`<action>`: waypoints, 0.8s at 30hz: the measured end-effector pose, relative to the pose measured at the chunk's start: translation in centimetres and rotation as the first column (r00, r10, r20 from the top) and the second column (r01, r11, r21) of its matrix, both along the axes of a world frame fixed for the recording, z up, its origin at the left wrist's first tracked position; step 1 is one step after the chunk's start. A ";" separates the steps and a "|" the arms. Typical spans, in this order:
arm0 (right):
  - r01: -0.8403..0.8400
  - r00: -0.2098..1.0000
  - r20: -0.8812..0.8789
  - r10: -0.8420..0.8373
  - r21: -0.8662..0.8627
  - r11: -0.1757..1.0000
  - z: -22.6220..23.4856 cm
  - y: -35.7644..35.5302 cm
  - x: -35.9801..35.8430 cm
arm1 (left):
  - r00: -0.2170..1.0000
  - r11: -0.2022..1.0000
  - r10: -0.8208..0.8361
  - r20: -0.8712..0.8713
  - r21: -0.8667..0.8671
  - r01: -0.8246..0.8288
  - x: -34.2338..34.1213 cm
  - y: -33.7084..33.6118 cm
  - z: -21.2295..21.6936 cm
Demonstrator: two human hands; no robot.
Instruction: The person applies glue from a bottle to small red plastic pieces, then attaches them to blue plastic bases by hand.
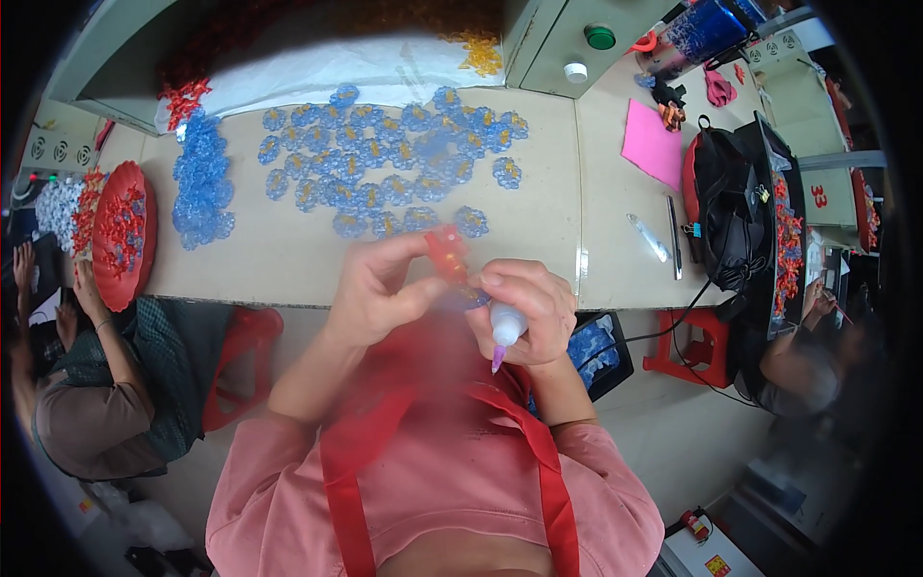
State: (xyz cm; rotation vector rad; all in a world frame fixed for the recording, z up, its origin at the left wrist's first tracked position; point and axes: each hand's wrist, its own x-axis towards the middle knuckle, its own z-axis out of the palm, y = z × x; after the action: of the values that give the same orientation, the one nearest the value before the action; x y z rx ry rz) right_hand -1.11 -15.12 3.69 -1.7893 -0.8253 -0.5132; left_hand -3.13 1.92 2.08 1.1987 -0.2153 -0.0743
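My left hand (380,288) pinches a small orange-red plastic piece (446,252) between thumb and fingers, just above the table's front edge. My right hand (527,306) grips a small white glue bottle (506,327) with a purple tip that points down toward my lap; its fingers also touch a small blue piece (475,299) between the two hands. Both hands meet in front of my chest. Several blue flower-shaped plastic pieces with orange centres (385,163) lie spread on the beige table (269,260) beyond my hands.
A pile of blue pieces (200,183) lies at the left, beside a red tray (120,231) used by a person at the left. A pink sheet (652,144), pens, a black bag (731,207) and a red stool (694,351) are at the right.
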 end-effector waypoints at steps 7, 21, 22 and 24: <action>-0.040 0.999 0.000 0.040 0.013 0.999 -0.6 0.3 1.0 | 0.973 0.993 0.100 -0.209 -0.039 -0.111 -0.3 -0.8 0.5; 0.066 0.888 -0.450 0.095 0.329 0.942 -2.7 0.7 0.8 | 0.917 0.974 0.198 -0.347 -0.034 -0.224 0.8 -2.5 1.3; 0.044 0.878 -0.458 0.136 0.360 0.932 -2.9 0.5 0.8 | 0.926 0.976 0.208 -0.316 0.006 -0.217 0.8 -2.5 1.3; 0.017 0.866 -0.466 0.180 0.389 0.921 -3.0 0.3 0.8 | 0.927 0.973 0.230 -0.295 0.054 -0.224 0.7 -2.6 1.3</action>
State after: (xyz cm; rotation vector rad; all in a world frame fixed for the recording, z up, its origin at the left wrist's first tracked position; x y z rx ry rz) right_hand -0.27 -14.77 0.70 -1.4175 -0.4021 -0.1244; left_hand -2.39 -0.69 3.39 1.2081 0.1924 -0.0544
